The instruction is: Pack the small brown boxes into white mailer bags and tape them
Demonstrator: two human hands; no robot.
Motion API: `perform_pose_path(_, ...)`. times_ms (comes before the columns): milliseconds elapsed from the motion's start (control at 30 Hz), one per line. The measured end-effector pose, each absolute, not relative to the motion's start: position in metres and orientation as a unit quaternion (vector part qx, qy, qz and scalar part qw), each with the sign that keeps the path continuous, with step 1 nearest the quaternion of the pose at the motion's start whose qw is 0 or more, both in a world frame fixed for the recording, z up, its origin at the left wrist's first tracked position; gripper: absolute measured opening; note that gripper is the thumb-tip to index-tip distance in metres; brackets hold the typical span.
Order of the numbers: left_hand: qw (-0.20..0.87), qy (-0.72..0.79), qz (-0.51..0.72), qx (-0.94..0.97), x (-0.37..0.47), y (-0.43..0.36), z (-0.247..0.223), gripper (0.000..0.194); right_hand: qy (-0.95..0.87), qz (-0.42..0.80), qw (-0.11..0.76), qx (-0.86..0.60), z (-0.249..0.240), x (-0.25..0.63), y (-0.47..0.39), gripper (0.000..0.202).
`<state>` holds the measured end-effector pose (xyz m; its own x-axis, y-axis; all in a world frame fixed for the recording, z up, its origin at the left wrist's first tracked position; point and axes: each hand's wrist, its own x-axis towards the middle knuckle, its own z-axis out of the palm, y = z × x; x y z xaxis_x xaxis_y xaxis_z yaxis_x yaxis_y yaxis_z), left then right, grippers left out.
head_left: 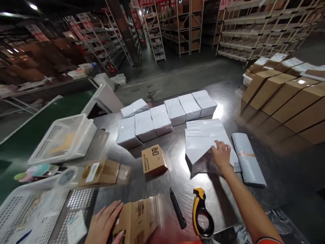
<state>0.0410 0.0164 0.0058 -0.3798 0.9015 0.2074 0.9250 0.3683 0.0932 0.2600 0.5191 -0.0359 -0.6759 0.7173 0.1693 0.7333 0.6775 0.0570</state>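
- partly curled, the fingers of the right hand (220, 154) lie on the fanned white sheets (203, 139); whether they pinch one, i cannot tell.
- the left hand (104, 223) is open, fingers outstretched, thumb apart, resting against the near cardboard box (138, 220), at the table's near edge.
- the sheets lie flat on the metal table (175, 169), right of the small printed box (152, 159) and just beside the rolled grey bundle (247, 157).
- light fingertips should suit these thin, slippery-looking sheets; a heavy palm would likely drag several together.
- working from one loose edge would probably separate a single layer best.
- a steady, flat left hand should keep the box from sliding.
- a low forearm could catch the yellow-and-black tape cutter (196, 210); the black knife (177, 206) also deserves room.
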Motion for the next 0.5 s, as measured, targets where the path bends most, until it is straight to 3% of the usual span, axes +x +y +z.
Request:
perform_pose_path(133,0.079,-0.806,-0.110,-0.576,0.034,0.025,0.011,0.051,-0.914,-0.081,0.064,-0.393,0.051,0.234,0.506,0.035)
perform_pose_path(233,0.101,-0.806,-0.143,-0.565,0.030,0.064,0.050,0.032,-0.927,-0.124,0.121,-0.332,0.112,0.218,0.459,0.033)
perform_pose_path(400,0.160,-0.780,-0.256,-0.548,0.053,0.161,0.159,0.078,-0.941,-0.230,0.236,-0.078,0.174,0.201,0.359,0.026)
perform_pose_path(467,0.181,-0.769,-0.213,-0.576,0.061,0.185,0.189,0.080,-0.923,-0.253,0.289,-0.007,0.189,0.202,0.331,0.022)
perform_pose_path(500,0.188,-0.769,-0.186,-0.581,0.062,0.191,0.198,0.070,-0.915,-0.259,0.308,0.014,0.196,0.204,0.322,0.021)
